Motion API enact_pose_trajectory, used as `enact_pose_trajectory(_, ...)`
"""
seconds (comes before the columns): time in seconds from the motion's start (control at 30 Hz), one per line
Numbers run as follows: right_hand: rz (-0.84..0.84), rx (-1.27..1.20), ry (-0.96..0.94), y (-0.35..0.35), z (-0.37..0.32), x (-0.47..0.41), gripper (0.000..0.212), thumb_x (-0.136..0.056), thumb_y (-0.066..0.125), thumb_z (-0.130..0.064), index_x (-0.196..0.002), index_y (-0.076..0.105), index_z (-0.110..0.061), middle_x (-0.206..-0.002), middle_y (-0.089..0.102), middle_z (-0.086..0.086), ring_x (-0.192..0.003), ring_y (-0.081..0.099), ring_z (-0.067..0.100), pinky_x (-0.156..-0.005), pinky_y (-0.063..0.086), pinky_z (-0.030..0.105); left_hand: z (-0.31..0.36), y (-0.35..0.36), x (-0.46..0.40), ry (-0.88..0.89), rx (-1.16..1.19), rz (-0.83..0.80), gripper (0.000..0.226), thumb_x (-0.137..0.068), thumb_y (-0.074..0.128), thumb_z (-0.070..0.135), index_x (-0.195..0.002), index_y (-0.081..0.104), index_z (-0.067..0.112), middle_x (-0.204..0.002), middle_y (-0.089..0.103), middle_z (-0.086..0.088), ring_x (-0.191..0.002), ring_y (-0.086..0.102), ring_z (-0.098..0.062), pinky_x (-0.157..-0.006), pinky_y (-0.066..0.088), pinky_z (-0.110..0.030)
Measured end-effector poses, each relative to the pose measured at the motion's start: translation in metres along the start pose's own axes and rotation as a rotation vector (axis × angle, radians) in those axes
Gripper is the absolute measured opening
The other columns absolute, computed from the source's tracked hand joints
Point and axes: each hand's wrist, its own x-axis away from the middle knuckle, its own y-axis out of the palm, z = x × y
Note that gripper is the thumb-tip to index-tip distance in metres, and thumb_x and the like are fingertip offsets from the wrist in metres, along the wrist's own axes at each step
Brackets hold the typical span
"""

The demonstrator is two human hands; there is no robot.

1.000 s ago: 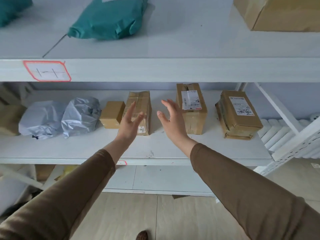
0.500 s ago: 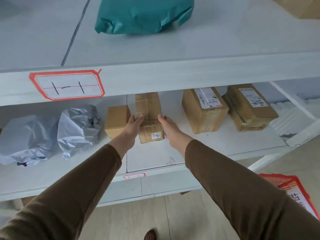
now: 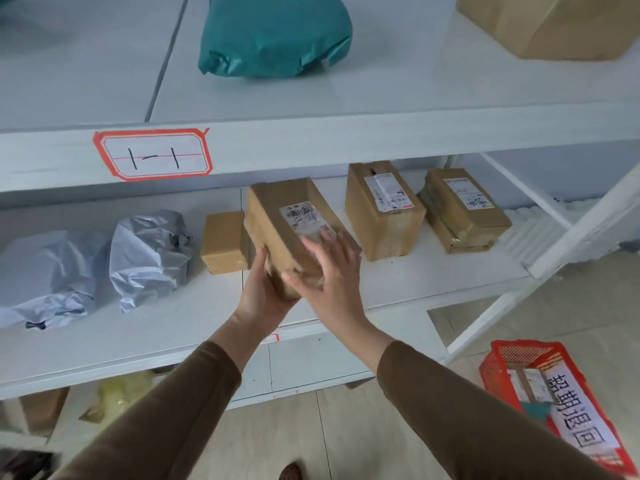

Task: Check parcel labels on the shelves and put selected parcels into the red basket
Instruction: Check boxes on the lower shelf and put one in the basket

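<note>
A long brown cardboard parcel (image 3: 280, 216) is tilted up off the middle shelf (image 3: 408, 282), its white label facing me. My left hand (image 3: 259, 289) grips its near end from below and the left. Spread over its top right side, my right hand (image 3: 329, 271) has its fingertips at the label's lower edge. The red basket (image 3: 498, 368) stands on the floor at the lower right, with a white sign across it and a parcel inside.
On the same shelf lie two grey plastic bags (image 3: 145, 258), a small brown box (image 3: 225, 242) and two labelled brown boxes (image 3: 384, 209) to the right. The upper shelf carries a teal bag (image 3: 273, 36) and a large carton (image 3: 554, 22). A white diagonal brace (image 3: 568, 244) runs at right.
Both hands reached in, closed on the long parcel's sides, then lifted and turned it so its label faces up. The view has shifted right and the red basket has come into sight.
</note>
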Motion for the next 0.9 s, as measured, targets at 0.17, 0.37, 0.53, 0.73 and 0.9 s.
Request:
enact_pose_trajectory(0.17, 0.025, 0.155, -0.197, -0.046, 0.002, 0.077, 0.071, -0.086, 0.064, -0.067, -0.145, 0.057, -0.029, -0.161, 0.041, 0.002, -0.153, 0.025, 0.030, -0.114, 0.030, 0.062, -0.038, 0.019, 0.061, 0.023, -0.041, -0.073, 0.096, -0.088, 0.029, 0.082, -0.150, 0.052, 0.013, -0.146, 0.062, -0.015, -0.134, 0.061, -0.033, -0.118, 0.038, -0.053)
enact_pose_trajectory(0.37, 0.070, 0.223, -0.213, -0.084, 0.007, 0.114, 0.071, -0.088, 0.057, -0.072, -0.146, 0.055, -0.033, -0.161, 0.041, -0.001, -0.153, 0.026, 0.028, -0.114, 0.030, 0.063, -0.071, 0.042, 0.099, 0.164, -0.153, -0.084, 0.081, -0.098, 0.036, 0.071, -0.158, 0.041, 0.017, -0.157, 0.052, -0.011, -0.145, 0.050, -0.027, -0.119, 0.043, -0.045)
enact_pose_trajectory(0.53, 0.059, 0.162, -0.209, -0.099, 0.016, 0.130, 0.070, -0.088, 0.059, -0.071, -0.145, 0.055, -0.032, -0.159, 0.042, -0.002, -0.152, 0.027, 0.026, -0.115, 0.032, 0.058, -0.086, 0.048, 0.115, 0.208, -0.201, -0.058, 0.093, -0.080, 0.076, 0.066, -0.155, 0.036, 0.028, -0.151, 0.059, -0.001, -0.138, 0.058, -0.021, -0.110, 0.048, -0.051)
enact_pose_trajectory(0.73, 0.091, -0.074, -0.023, -0.120, 0.019, 0.132, 0.060, -0.091, 0.051, -0.072, -0.139, 0.059, -0.037, -0.151, 0.048, -0.014, -0.144, 0.037, 0.014, -0.115, 0.033, 0.044, -0.079, 0.046, 0.120, 0.244, -0.412, 0.022, 0.085, -0.074, 0.073, 0.067, -0.147, 0.041, 0.038, -0.133, 0.070, 0.002, -0.119, 0.068, -0.026, -0.087, 0.059, -0.046)
enact_pose_trajectory(0.9, -0.117, -0.789, 0.724, -0.149, 0.026, 0.113, 0.080, -0.089, 0.068, -0.059, -0.157, 0.030, -0.041, -0.159, 0.038, -0.011, -0.148, 0.035, 0.016, -0.112, 0.031, 0.039, -0.034, 0.054, 0.124, 0.272, -0.683, -0.108, 0.047, -0.093, 0.065, 0.050, -0.138, 0.052, 0.042, -0.117, 0.075, 0.020, -0.103, 0.071, 0.002, -0.070, 0.056, -0.012)
